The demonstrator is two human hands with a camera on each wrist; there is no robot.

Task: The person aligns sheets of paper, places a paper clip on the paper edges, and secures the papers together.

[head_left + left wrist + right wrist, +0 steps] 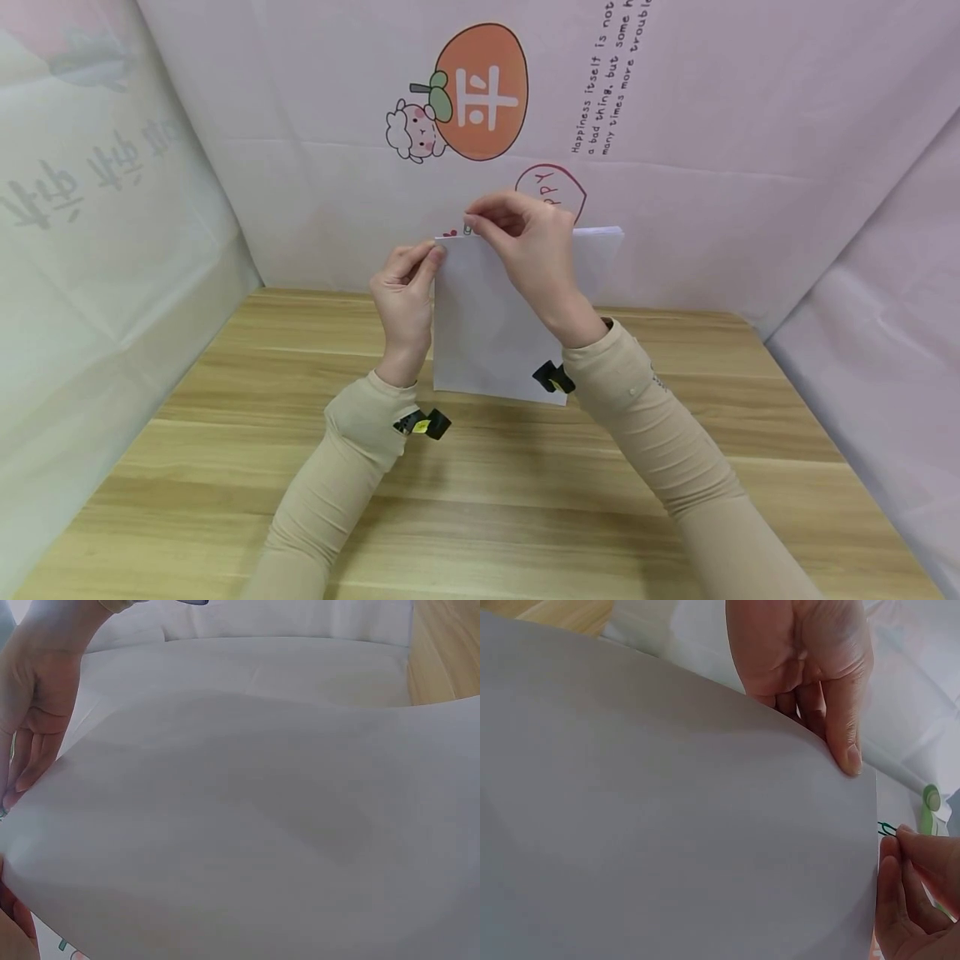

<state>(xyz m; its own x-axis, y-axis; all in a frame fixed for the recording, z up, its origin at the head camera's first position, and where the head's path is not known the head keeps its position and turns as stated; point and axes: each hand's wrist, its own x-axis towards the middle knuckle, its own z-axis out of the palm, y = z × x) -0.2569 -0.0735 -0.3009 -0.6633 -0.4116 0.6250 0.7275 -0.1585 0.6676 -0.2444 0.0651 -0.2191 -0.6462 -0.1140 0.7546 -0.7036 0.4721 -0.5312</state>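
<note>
White paper sheets (495, 325) stand upright over the table, their stacked edges showing at the top right. My left hand (407, 287) pinches their upper left corner between thumb and fingers. In the right wrist view that left hand (802, 675) has its thumb flat on the paper (682, 795). My right hand (532, 254) is at the top edge, pinching a small green paper clip (468, 227) between thumb and fingertip. The right wrist view shows the paper clip (887, 829) with its looped end right at the paper's edge. In the left wrist view the paper (247, 817) hides most of the scene.
Under the hands lies a wood-grain table (480, 508). Behind it hangs a pale printed cloth (330, 167) with an orange fruit drawing and lettering. White cloth also closes off both sides. Each sleeve carries a small black wrist camera (435, 423).
</note>
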